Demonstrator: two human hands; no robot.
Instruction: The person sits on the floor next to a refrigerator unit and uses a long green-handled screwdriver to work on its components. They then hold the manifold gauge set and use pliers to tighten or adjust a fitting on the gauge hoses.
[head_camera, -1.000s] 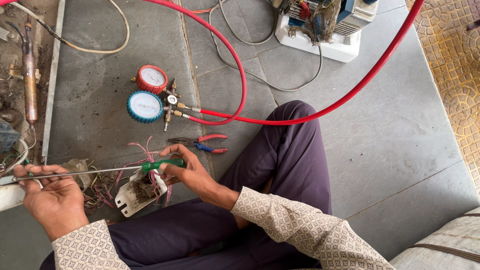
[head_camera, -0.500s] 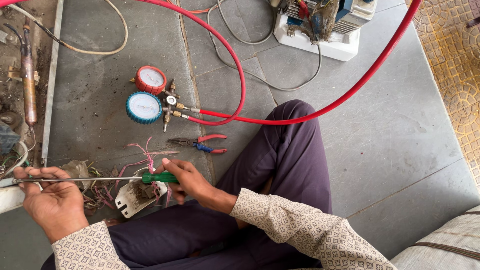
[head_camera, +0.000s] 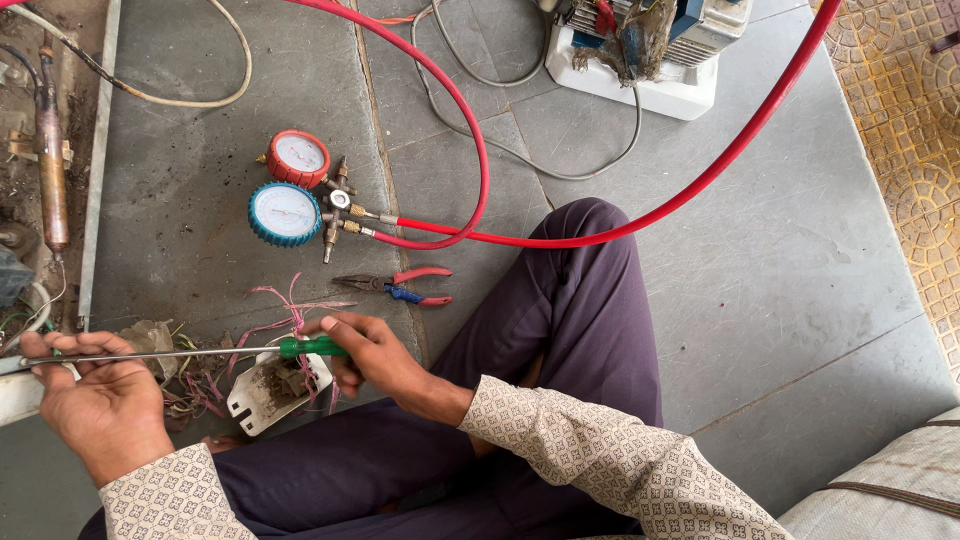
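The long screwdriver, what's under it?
Under the screwdriver held by the right hand and left hand lie pink wires and a dirty white bracket on the grey floor. The hands cover whatever lies beneath them.

- My sleeves (head_camera: 600, 450): beige cloth, small repeating lattice print, long, on both arms.
- My trousers (head_camera: 560, 310): plain dark purple, loose.
- My hands: bare, no gloves.
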